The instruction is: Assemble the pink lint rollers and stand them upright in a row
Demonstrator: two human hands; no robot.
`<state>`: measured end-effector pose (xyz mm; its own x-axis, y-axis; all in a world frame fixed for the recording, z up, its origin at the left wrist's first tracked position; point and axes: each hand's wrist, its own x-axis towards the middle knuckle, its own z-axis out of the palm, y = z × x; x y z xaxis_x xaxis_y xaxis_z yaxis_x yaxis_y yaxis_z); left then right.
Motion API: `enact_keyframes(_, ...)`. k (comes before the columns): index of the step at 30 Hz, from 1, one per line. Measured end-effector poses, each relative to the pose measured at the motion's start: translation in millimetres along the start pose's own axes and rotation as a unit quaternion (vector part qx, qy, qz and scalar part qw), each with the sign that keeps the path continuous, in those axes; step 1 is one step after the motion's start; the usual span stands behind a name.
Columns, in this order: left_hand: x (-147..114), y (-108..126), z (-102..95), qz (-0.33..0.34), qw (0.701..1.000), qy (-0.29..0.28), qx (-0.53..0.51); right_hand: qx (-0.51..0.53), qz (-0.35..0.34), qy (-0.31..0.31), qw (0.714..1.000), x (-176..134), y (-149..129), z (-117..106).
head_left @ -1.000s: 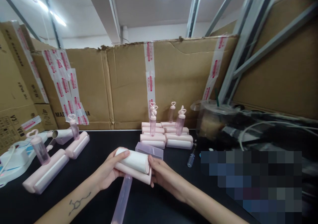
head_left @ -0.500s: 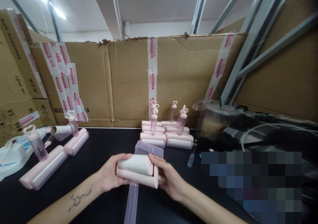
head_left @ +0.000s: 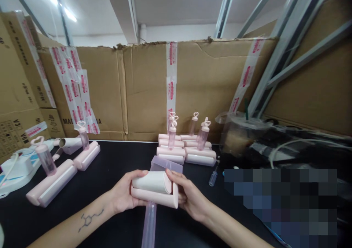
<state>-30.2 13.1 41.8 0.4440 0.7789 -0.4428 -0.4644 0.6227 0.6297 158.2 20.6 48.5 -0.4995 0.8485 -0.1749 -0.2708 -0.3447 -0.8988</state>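
Note:
A pink lint roller point(head_left: 155, 196) with a white paper roll point(head_left: 150, 182) is held between both hands, above the black table. Its clear purple handle point(head_left: 150, 224) points down toward me. My left hand point(head_left: 128, 193) grips the left end, thumb on top of the roll. At the right end, my right hand point(head_left: 187, 193) has its thumb pressed on the roll's edge and fingers behind the pink body. Just behind the hands lies a translucent purple cover point(head_left: 166, 164), partly hidden by the roller.
Several finished-looking lint rollers point(head_left: 172, 154) with heart-topped handles stand at the back centre. More rollers point(head_left: 52, 183) lie at left beside a white power strip point(head_left: 16, 171). A small screwdriver point(head_left: 213, 178), a lidded drink cup point(head_left: 233, 138) and cables are at right; cardboard point(head_left: 145, 94) walls the back.
The whole view has shifted slightly, so things sit a little farther right. Both hands keep the same grip on the lint roller.

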Motion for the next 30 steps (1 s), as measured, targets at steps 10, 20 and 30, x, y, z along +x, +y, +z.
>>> enact_keyframes(10,-1,0,-0.2,0.053,0.998,0.006,0.029,-0.056,-0.021,-0.007,0.998,-5,-3,4)
enact_keyframes(20,-6,-3,-0.5,0.151,0.985,-0.017,0.086,-0.173,-0.197,0.008,0.965,4,-2,-18)
enact_keyframes(30,-7,-5,1.2,0.203,0.974,0.000,0.103,-0.445,-0.301,0.005,0.843,-12,12,-5)
